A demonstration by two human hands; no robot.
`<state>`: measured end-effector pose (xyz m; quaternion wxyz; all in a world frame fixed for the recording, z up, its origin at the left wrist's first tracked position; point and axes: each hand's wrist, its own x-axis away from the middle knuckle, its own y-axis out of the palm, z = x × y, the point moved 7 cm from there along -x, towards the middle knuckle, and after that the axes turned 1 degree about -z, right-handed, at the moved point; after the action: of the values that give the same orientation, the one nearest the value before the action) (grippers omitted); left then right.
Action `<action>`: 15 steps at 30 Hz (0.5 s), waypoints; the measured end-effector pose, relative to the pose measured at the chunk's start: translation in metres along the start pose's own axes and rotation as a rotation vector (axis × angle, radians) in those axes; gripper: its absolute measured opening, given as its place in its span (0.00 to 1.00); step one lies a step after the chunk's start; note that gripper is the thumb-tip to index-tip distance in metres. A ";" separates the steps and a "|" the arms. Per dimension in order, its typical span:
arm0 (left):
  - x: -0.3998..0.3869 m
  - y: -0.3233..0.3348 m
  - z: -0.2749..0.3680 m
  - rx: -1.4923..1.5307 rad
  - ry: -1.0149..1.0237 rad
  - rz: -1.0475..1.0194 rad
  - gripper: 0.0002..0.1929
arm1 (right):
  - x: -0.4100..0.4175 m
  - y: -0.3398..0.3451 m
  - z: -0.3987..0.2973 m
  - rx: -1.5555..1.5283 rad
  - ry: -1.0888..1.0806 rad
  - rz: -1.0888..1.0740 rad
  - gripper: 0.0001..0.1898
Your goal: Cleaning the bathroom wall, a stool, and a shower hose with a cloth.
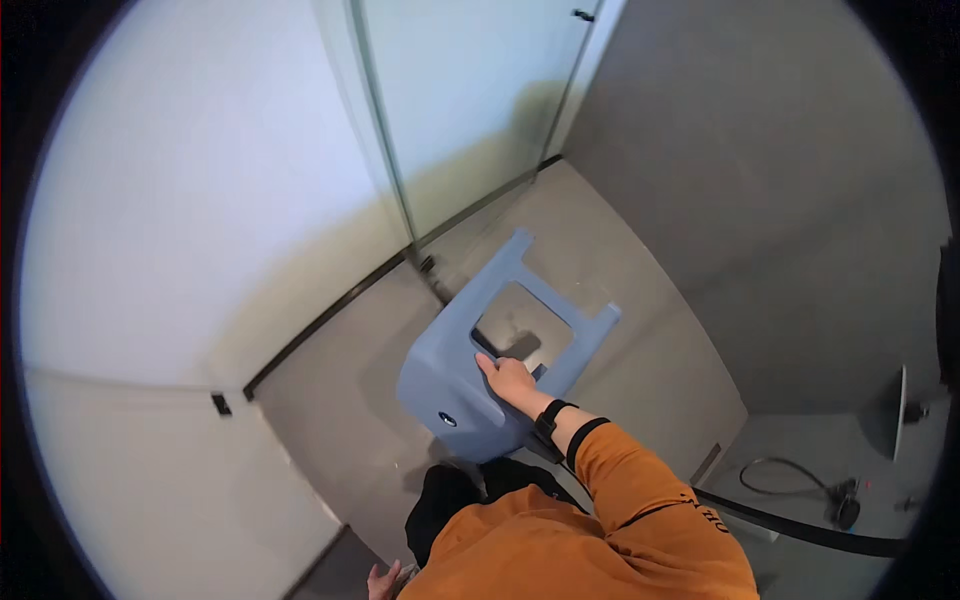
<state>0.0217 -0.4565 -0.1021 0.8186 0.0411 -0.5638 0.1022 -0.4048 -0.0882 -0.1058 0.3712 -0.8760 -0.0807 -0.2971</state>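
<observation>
A blue plastic stool (450, 375) is tilted in front of me, its legs pointing away and its seat turned toward me. A small dark oval hole shows in the seat. My right hand (511, 381) grips the stool by the edge of the large opening in its side, thumb on the outer face. The wrist wears a black band (551, 420). At the bottom edge my left hand (384, 581) is partly cut off. Its visible fingers are apart with nothing between them. Whether the stool touches the floor (637, 345) is unclear.
Frosted glass panels (472, 90) with dark bottom edging stand ahead and left. A grey wall (750, 187) rises on the right. At lower right are a round shower head (900, 412), a hose (780, 492) and a curved black bar (802, 527). A floor drain (705, 465) lies nearby.
</observation>
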 end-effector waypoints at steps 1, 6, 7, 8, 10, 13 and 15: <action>-0.006 0.006 0.036 -0.065 0.026 -0.019 0.32 | -0.010 -0.018 0.005 -0.023 0.016 0.038 0.37; -0.080 0.020 0.141 -0.365 0.107 -0.153 0.27 | -0.035 -0.124 0.064 -0.161 0.163 0.359 0.42; -0.117 0.016 0.136 -0.476 0.176 -0.305 0.23 | -0.038 -0.144 0.071 -0.192 0.255 0.401 0.41; -0.185 -0.054 0.110 -0.590 0.267 -0.403 0.22 | -0.042 -0.175 0.044 -0.263 0.271 0.426 0.40; -0.246 -0.050 0.183 -0.706 0.200 -0.204 0.22 | -0.034 -0.221 0.069 -0.317 0.365 0.531 0.40; -0.268 0.009 0.303 -0.719 0.178 -0.076 0.24 | -0.008 -0.274 0.125 -0.380 0.512 0.778 0.38; -0.227 0.111 0.404 -0.688 0.206 -0.190 0.24 | 0.021 -0.297 0.165 -0.473 0.632 0.900 0.36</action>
<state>-0.4491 -0.4492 -0.1729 0.8427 -0.1949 -0.4734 -0.1663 -0.4190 0.2370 -0.0046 0.2616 -0.7522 0.4810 -0.3666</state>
